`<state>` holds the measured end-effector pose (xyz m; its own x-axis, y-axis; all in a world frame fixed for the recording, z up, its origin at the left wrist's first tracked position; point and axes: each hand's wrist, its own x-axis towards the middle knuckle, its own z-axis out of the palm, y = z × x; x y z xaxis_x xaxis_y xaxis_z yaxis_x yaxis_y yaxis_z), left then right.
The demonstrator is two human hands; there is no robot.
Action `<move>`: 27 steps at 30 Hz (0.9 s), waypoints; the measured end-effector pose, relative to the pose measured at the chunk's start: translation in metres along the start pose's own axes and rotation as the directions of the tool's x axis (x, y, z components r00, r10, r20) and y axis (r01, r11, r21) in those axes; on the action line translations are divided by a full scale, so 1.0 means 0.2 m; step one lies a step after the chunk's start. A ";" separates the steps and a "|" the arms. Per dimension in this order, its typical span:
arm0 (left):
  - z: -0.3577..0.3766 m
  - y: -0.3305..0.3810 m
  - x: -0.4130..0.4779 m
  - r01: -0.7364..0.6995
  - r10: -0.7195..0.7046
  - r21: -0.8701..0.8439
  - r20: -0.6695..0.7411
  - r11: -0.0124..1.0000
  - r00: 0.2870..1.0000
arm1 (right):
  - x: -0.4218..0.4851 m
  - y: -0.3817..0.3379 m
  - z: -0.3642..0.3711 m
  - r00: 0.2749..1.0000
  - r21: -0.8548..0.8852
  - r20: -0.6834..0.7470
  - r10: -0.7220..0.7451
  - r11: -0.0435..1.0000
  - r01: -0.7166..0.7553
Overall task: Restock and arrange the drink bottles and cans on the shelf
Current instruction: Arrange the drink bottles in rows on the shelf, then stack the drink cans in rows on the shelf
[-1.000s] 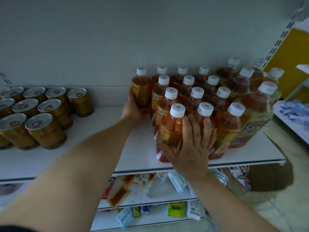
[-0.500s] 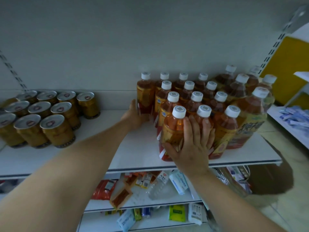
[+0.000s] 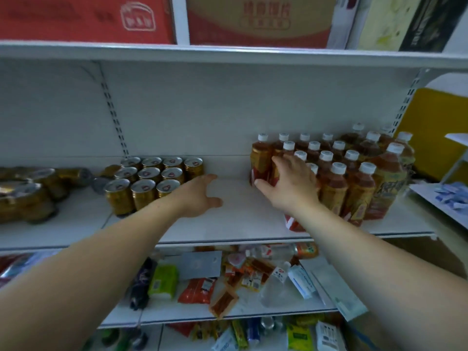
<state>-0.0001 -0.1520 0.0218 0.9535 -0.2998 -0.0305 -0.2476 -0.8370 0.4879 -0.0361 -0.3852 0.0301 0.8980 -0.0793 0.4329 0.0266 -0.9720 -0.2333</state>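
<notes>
On the middle shelf [image 3: 240, 231] a block of cans [image 3: 152, 183] stands at 9 o'clock and a block of bottles [image 3: 331, 173] at 3 o'clock, with bare board between them. A heap of cans [image 3: 27, 196] lies further out at 9 o'clock, just beside the block. Bigger bottles [image 3: 391, 178] stand at the 3 o'clock end, touching the smaller ones. The left grip [image 3: 200, 196] is over the bare gap, near the cans' front right corner. The right grip [image 3: 291, 183] rests against the bottles' left side. Boxes [image 3: 86, 19] sit on the board above, at 12 o'clock. At 6 o'clock a lower shelf [image 3: 162, 317] carries loose packets [image 3: 197, 290].
</notes>
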 end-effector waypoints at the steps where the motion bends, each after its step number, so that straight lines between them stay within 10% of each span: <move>1: -0.06 -0.05 -0.09 -0.001 0.001 0.005 -0.009 1.000 1.000 | 0.03 -0.11 -0.01 0.999 -0.024 0.041 -0.033 0.999 0.034; 15: -0.81 -1.17 -1.28 0.298 -0.279 0.064 -0.211 0.952 0.937 | 0.04 -1.91 0.18 0.873 0.177 0.336 -0.354 0.934 0.311; 27: -1.12 -2.03 -1.33 0.541 -0.499 0.096 -0.281 0.835 0.820 | 0.28 -2.90 0.77 0.759 0.342 0.341 -0.555 0.825 0.449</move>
<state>-0.1149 0.3712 0.0275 0.9535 0.3004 -0.0237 0.2929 -0.9054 0.3072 0.0669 0.2086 0.0553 0.8166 0.5541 0.1615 0.5757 -0.7621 -0.2962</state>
